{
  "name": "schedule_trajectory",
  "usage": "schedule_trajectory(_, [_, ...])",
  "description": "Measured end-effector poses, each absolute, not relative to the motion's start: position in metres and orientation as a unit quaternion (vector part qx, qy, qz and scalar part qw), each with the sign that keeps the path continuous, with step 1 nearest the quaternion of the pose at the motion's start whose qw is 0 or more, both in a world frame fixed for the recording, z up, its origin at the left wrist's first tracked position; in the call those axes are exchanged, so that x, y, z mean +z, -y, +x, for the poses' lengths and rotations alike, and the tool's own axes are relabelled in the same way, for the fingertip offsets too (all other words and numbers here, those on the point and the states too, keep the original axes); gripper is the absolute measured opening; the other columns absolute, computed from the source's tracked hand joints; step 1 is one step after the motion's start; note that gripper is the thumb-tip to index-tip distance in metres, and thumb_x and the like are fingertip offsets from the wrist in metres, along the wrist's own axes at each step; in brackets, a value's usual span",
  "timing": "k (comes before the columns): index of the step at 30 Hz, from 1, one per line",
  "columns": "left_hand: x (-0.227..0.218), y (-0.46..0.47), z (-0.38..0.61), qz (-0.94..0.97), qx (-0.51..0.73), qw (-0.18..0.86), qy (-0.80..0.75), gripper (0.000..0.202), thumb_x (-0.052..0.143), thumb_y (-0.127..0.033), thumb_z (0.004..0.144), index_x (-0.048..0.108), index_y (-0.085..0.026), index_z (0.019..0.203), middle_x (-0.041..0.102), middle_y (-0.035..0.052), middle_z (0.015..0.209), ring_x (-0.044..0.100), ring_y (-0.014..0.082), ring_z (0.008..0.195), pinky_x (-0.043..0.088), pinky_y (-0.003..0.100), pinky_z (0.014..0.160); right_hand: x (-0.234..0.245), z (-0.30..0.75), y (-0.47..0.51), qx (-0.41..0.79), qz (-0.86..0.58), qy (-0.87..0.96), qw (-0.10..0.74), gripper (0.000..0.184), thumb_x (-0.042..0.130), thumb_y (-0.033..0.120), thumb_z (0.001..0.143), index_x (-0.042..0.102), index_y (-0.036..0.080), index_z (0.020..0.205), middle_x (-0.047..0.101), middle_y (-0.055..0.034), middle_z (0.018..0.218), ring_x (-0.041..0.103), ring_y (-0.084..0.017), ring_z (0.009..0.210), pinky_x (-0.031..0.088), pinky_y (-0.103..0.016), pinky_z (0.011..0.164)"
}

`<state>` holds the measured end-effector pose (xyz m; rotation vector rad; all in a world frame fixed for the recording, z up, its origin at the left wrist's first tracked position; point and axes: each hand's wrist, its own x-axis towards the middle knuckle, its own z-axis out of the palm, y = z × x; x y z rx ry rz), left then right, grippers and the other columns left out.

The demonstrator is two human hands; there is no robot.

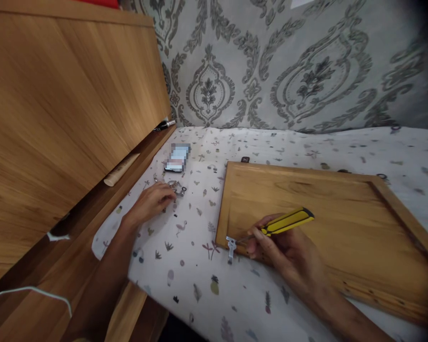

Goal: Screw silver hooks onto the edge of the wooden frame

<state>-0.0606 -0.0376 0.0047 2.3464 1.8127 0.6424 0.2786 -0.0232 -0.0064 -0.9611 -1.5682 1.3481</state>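
My right hand (288, 249) grips a yellow and black screwdriver (288, 221), its shaft slanting down to the left. The tip meets a metal cabinet hinge (231, 247) at the near left corner of a wooden door panel (306, 204). One arm of the hinge sticks out past the panel's edge. On the patterned cloth to the left, my left hand (156, 199) has its fingers bent together at a small pile of metal fittings (180, 189). What lies between those fingertips is hidden.
A phone (178, 157) lies beyond my left hand. Along the left rises a large wooden panel (74, 85), with a wooden rod (121, 170) and a black object with a metal end (164, 125) at its foot. A white cable (32, 289) lies at lower left. Patterned wallpaper (253, 61) covers the back.
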Motion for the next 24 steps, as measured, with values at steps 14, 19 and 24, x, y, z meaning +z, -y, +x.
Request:
schedule_trajectory(14, [-0.001,0.0338,-0.0571,0.783,0.178,0.043,-0.595,0.015,0.061,-0.013,0.092,0.071,-0.022,0.087,0.071,0.0023,0.088,0.063,0.0212,0.094,0.048,0.033,0.082,-0.0075,0.2786,0.0249,0.523,-0.355,0.64,0.437,0.043,0.069,0.063,0.089,0.053,0.024,0.092,0.07,-0.0018,0.059,0.07,-0.018,0.05,0.064,-0.028,0.049])
schedule_trajectory(19, [0.0009,0.0345,-0.0544,0.779,0.174,0.031,-0.601,0.017,0.059,-0.009,0.089,0.069,-0.022,0.085,0.07,0.0026,0.087,0.063,0.0216,0.092,0.047,0.032,0.08,-0.0075,0.2804,0.0254,0.542,-0.367,0.632,0.416,0.041,0.069,0.062,0.089,0.053,0.024,0.094,0.07,-0.0016,0.062,0.071,-0.02,0.055,0.064,-0.03,0.05])
schedule_trajectory(24, [0.0016,0.0369,-0.0519,0.778,0.186,0.017,-0.6,0.018,0.053,-0.013,0.091,0.068,-0.022,0.088,0.069,0.0044,0.09,0.061,0.0229,0.094,0.046,0.034,0.081,-0.0079,0.2801,0.0266,0.564,-0.366,0.615,0.411,0.042,0.069,0.061,0.089,0.05,0.024,0.095,0.069,0.0003,0.063,0.071,-0.017,0.055,0.064,-0.029,0.052])
